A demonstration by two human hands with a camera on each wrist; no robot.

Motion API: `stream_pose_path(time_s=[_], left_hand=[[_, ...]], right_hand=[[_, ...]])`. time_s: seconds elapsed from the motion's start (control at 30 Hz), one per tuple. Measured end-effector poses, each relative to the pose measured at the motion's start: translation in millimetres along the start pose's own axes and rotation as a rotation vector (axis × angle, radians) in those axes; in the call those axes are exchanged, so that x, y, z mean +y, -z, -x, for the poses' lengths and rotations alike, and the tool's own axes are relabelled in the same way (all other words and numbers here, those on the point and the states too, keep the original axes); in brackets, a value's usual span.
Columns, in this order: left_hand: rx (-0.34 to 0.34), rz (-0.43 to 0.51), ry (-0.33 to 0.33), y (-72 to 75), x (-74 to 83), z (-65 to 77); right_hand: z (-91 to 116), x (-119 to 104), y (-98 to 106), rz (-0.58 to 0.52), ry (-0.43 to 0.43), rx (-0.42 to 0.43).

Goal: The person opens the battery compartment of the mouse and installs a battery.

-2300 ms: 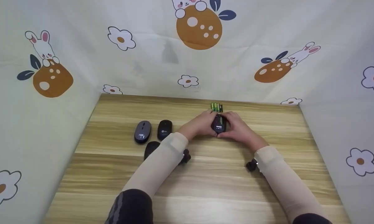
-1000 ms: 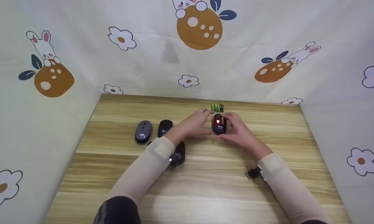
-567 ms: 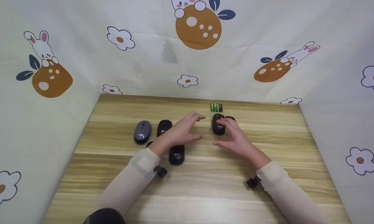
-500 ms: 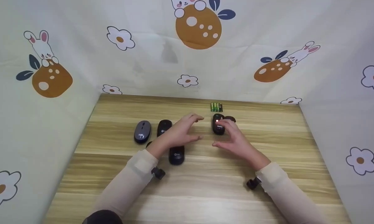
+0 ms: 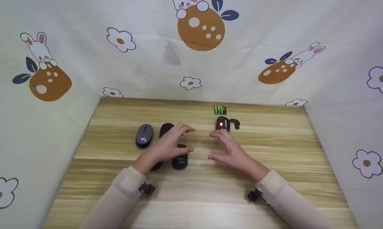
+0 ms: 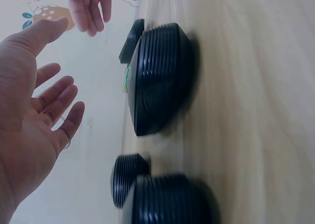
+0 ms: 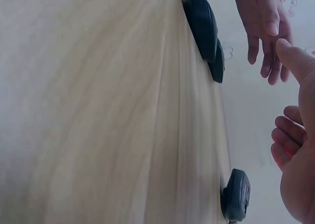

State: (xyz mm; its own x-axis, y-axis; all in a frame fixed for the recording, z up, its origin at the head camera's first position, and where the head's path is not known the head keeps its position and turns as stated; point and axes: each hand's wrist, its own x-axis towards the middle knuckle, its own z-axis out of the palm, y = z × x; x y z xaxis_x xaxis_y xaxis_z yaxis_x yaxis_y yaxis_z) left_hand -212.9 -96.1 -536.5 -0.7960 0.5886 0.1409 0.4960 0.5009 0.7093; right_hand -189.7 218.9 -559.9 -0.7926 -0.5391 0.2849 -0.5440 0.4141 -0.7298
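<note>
Zero grip from left hand (image 5: 167, 144) or right hand (image 5: 232, 152), with fingers loosely spread, red-lit mouse (image 5: 222, 124) on counter (image 5: 194, 203) near curved piece (image 5: 236, 121) and batteries (image 5: 220, 110), apparently mid battery work, next probably calling for steadying mouse.

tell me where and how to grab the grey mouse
Probably pinch the grey mouse across the middle of its long sides, from above: it is longer than wide, and a gap separates it from the nearest black mouse to its right.

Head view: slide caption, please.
Empty left grip and right grip above a table; a red-lit mouse lies near batteries.
</note>
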Motion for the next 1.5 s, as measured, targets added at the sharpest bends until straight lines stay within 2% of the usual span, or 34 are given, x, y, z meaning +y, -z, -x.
stream_pose_path(time_s=[0.17,0.4,0.57,0.83,1.13,1.37,1.5], left_hand=[[0.004,-0.038,-0.004,3.5,-6.5,17.7],[-0.022,-0.070,0.044,6.4,-11.2,37.2],[-0.028,-0.107,0.076,4.3,-14.9,44.5],[-0.032,-0.144,0.072,-0.5,-20.8,55.6],[-0.078,-0.158,0.106,-5.5,-23.6,60.1],[-0.102,-0.248,0.083,-6.1,-22.4,58.0],[-0.119,-0.246,0.091,-6.8,-21.9,57.3]], right_hand=[[-2.8,-7.1,-11.0,0.017,0.015,-0.016],[-9.9,-14.0,-26.5,0.042,-0.020,-0.080],[-13.9,-18.9,-36.3,0.057,-0.055,-0.114],[-19.5,-26.5,-50.7,0.068,-0.074,-0.168],[-29.4,-35.0,-67.3,0.091,-0.102,-0.234],[-36.3,-37.6,-79.4,0.107,-0.113,-0.262],[-38.8,-38.8,-82.8,0.124,-0.122,-0.275]])
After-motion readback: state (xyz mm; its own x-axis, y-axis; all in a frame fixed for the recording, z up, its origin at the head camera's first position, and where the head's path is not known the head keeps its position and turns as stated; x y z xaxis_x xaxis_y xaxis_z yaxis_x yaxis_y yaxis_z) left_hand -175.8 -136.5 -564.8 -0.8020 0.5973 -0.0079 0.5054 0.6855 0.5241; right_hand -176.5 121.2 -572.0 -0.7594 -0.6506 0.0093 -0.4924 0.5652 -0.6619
